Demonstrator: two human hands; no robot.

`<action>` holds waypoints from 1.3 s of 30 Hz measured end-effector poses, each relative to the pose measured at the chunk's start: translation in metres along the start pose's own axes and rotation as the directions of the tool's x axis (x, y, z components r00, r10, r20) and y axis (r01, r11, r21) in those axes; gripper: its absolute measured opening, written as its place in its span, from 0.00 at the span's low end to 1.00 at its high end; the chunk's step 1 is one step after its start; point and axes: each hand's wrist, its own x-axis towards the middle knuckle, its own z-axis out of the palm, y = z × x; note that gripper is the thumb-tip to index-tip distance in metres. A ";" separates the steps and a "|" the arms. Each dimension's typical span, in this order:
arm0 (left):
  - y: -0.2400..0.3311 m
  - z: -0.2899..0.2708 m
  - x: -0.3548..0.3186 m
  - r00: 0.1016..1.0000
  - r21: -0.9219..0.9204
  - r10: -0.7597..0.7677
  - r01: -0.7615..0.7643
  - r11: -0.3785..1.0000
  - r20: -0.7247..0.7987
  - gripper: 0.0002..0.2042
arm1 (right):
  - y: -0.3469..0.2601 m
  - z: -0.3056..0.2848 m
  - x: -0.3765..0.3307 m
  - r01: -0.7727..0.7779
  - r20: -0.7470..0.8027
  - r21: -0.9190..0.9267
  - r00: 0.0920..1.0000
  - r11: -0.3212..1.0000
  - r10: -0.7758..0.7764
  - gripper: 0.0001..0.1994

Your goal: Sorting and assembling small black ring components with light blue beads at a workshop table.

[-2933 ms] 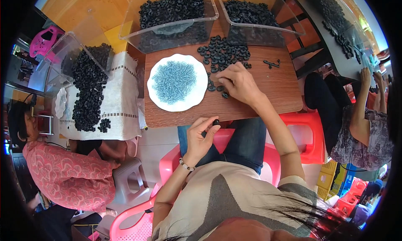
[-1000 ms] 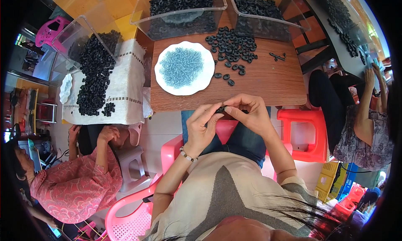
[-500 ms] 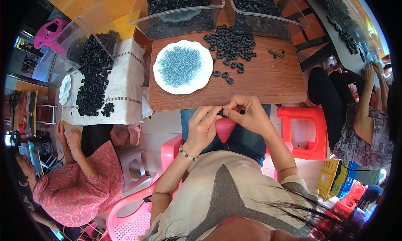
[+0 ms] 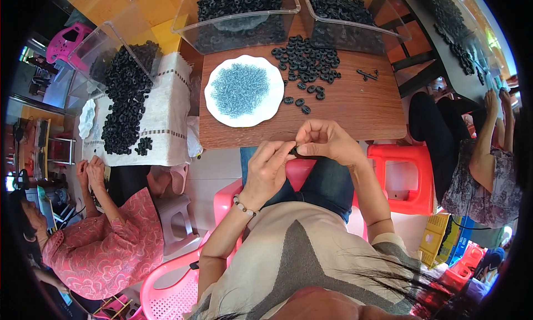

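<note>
Just off the front edge of the table, above my lap, my two hands meet. Between the fingertips of my left hand [image 4: 267,165] sits a small black plastic piece [image 4: 293,151], mostly covered by the fingers. My right hand [image 4: 333,144] pinches at the same piece from the other side, thumb and forefinger close together. On the table beyond lies a loose pile of black oval pieces [image 4: 311,59] with holes, a few strayed toward me. To their left a white scalloped plate [image 4: 276,100] holds many tiny clear bluish beads [image 4: 240,90].
Two clear plastic bins [image 4: 239,21] [image 4: 355,30] of black pieces stand at the table's back. Thin dark rods [image 4: 367,74] lie at right. A red stool [image 4: 413,178] is beside my right leg. People work at tables on both sides; the left one has a black heap [image 4: 123,100].
My right hand has risen slightly and its fingers have shifted at the black piece. My left hand stays nearly in place. At left, the co-worker's hands have come together.
</note>
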 end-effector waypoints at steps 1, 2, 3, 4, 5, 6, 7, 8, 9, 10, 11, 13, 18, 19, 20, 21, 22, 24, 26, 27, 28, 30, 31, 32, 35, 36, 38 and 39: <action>0.006 -0.003 0.002 1.000 0.002 0.013 -0.013 1.000 0.017 0.20 | 0.003 -0.004 0.001 -0.042 0.075 0.086 0.997 0.995 0.036 0.17; 0.009 -0.005 0.003 0.999 0.004 0.026 -0.027 1.000 0.034 0.20 | 0.007 -0.006 0.001 -0.043 0.076 0.085 0.996 0.995 0.037 0.17; 0.011 -0.005 0.002 0.999 0.003 0.026 -0.026 1.000 0.033 0.20 | 0.010 -0.007 0.000 -0.068 0.131 0.111 0.990 0.992 0.053 0.21; 0.011 -0.006 0.002 0.999 0.002 0.024 -0.024 1.000 0.025 0.20 | 0.010 -0.005 0.001 -0.094 0.188 0.135 0.980 0.986 0.068 0.25; 0.012 -0.007 0.001 1.000 0.002 0.023 -0.023 1.000 0.017 0.20 | 0.009 -0.002 0.000 -0.096 0.190 0.135 0.979 0.986 0.069 0.25; 0.012 -0.009 0.002 1.000 0.003 0.022 -0.022 1.000 0.015 0.20 | 0.007 0.003 -0.001 -0.119 0.247 0.199 0.967 0.973 0.067 0.25; 0.012 -0.012 0.002 0.998 0.047 0.058 -0.059 0.997 0.025 0.20 | 0.006 0.007 -0.002 -0.145 0.301 0.261 0.952 0.954 0.062 0.26; 0.012 -0.014 0.003 0.995 0.090 0.094 -0.096 0.991 0.036 0.20 | 0.007 0.010 -0.002 -0.145 0.301 0.261 0.952 0.954 0.062 0.26; 0.013 -0.015 0.004 0.995 0.090 0.094 -0.096 0.991 0.035 0.20 | 0.009 0.012 -0.002 -0.162 0.327 0.331 0.944 0.930 0.047 0.27; 0.015 -0.015 0.005 0.995 0.111 0.098 -0.099 0.989 0.013 0.20 | 0.011 0.013 -0.003 -0.179 0.351 0.398 0.936 0.900 0.031 0.27; 0.017 -0.015 0.006 0.995 0.131 0.104 -0.102 0.986 -0.009 0.19 | 0.012 0.013 -0.003 -0.179 0.351 0.397 0.936 0.900 0.031 0.27; 0.016 -0.014 0.005 0.996 0.134 0.093 -0.091 0.987 -0.013 0.19 | 0.016 0.012 -0.004 -0.232 0.376 0.438 0.925 0.868 0.057 0.27; 0.019 -0.019 0.008 0.996 0.143 0.091 -0.093 0.985 0.015 0.16 | 0.024 0.017 -0.006 -0.195 0.332 0.464 0.943 0.864 0.034 0.26; 0.021 -0.019 0.008 0.996 0.122 0.087 -0.090 0.988 0.032 0.16 | 0.027 0.017 -0.006 -0.186 0.320 0.474 0.947 0.861 0.028 0.25; 0.021 -0.019 0.009 0.995 0.101 0.084 -0.088 0.991 0.049 0.16 | 0.030 0.018 -0.006 -0.184 0.319 0.474 0.948 0.861 0.027 0.25; 0.020 -0.019 0.008 0.995 0.100 0.085 -0.090 0.991 0.050 0.16 | 0.033 0.018 -0.006 -0.180 0.303 0.477 0.952 0.861 0.031 0.26; 0.018 -0.018 0.008 0.991 0.133 0.117 -0.126 0.983 0.072 0.16 | 0.035 0.019 -0.006 -0.176 0.290 0.479 0.957 0.860 0.034 0.26; 0.016 -0.018 0.008 0.984 0.165 0.150 -0.164 0.972 0.095 0.16 | 0.035 0.020 -0.008 -0.178 0.278 0.486 0.960 0.855 0.041 0.26; 0.017 -0.018 0.009 0.998 0.073 0.032 -0.036 0.997 0.049 0.15 | 0.033 0.019 -0.008 -0.179 0.269 0.493 0.962 0.852 0.047 0.26; 0.017 -0.017 0.010 0.998 0.075 0.035 -0.038 0.996 0.048 0.15 | 0.029 0.018 -0.008 -0.181 0.267 0.488 0.962 0.854 0.052 0.28; 0.016 -0.016 0.010 1.000 0.065 0.001 -0.002 0.998 0.018 0.15 | 0.025 0.018 -0.007 -0.183 0.265 0.484 0.963 0.856 0.056 0.29; 0.013 -0.015 0.010 0.999 0.058 -0.029 0.030 0.998 -0.015 0.15 | 0.013 0.021 -0.008 -0.165 0.253 0.497 0.967 0.852 0.040 0.29; 0.011 -0.014 0.009 0.999 0.059 -0.033 0.035 0.998 -0.034 0.15 | 0.009 0.022 -0.007 -0.148 0.236 0.512 0.971 0.846 0.027 0.30; 0.009 -0.013 0.009 0.998 0.061 -0.036 0.039 0.997 -0.052 0.15 | 0.009 0.020 -0.007 -0.145 0.237 0.510 0.971 0.848 0.023 0.30; 0.010 -0.013 0.013 0.998 0.091 -0.044 0.048 0.995 -0.042 0.16 | 0.014 0.013 -0.008 -0.112 0.152 0.425 0.987 0.898 0.051 0.29; 0.011 -0.014 0.015 0.998 0.094 -0.037 0.041 0.995 -0.042 0.16 | 0.018 0.012 -0.008 -0.095 0.090 0.334 0.994 0.938 0.068 0.27; 0.012 -0.014 0.017 0.997 0.115 -0.063 0.068 0.991 -0.044 0.17 | 0.017 0.015 -0.008 -0.075 0.025 0.236 0.997 0.969 0.071 0.24; 0.011 -0.013 0.017 0.997 0.116 -0.054 0.059 0.991 -0.045 0.17 | 0.015 0.018 -0.008 -0.064 -0.003 0.169 0.998 0.984 0.066 0.21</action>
